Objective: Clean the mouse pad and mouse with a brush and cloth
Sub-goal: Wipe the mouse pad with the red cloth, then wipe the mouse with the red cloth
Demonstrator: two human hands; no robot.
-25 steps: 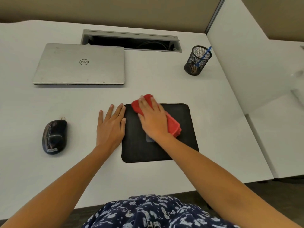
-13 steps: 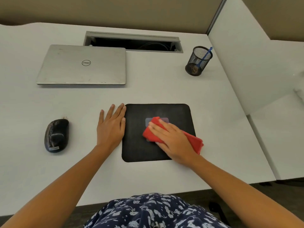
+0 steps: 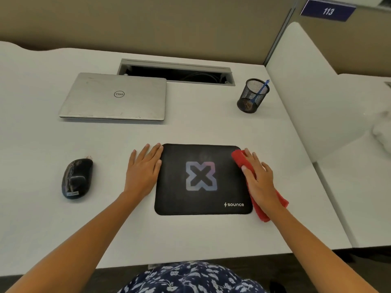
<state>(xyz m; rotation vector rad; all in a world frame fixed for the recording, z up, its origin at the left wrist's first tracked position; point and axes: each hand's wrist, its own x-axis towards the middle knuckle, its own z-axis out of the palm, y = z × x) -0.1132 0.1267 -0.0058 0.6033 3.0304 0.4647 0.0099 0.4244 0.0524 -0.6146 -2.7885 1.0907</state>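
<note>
Black mouse pad (image 3: 175,197): "sounce" | laptop (image 3: 114,100): "DELL" | sign (image 3: 327,11): 113 | right hand (image 3: 259,182) flat on red cloth (image 3: 238,157) | left hand (image 3: 143,172) flat beside pad

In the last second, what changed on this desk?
The right hand swept the red cloth across the mouse pad, from its far middle to its right edge, uncovering the logo. The left hand stayed flat at the pad's left edge; mouse and laptop did not move.

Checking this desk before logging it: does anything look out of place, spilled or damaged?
Nothing looks spilled or damaged. The glossy black computer mouse sits off the black square mouse pad, apart on the white desk to its left.
</note>
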